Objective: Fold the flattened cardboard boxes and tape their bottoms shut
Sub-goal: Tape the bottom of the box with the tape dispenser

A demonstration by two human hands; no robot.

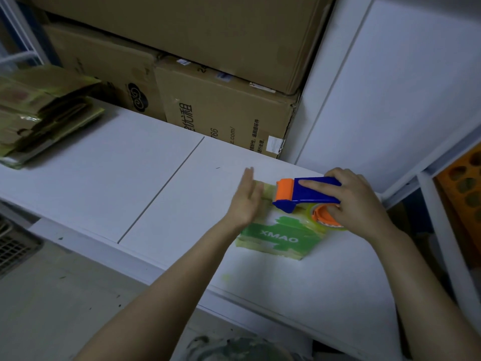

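The small green box [282,239] sits on the white surface [130,165]. The left hand [246,201], with fingers straight, rests against its left end. The right hand [358,204] grips the blue tape dispenser [307,191] on top of the box. The flattened boxes [44,113] lie at the far left.

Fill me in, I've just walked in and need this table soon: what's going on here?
A person is taping a small green-printed cardboard box on the white table. Their right-hand grip holds a blue and orange tape dispenser on the box's top; the left-hand grip, fingers straight, presses flat near the box's left end. A stack of flattened boxes lies at the table's far left.
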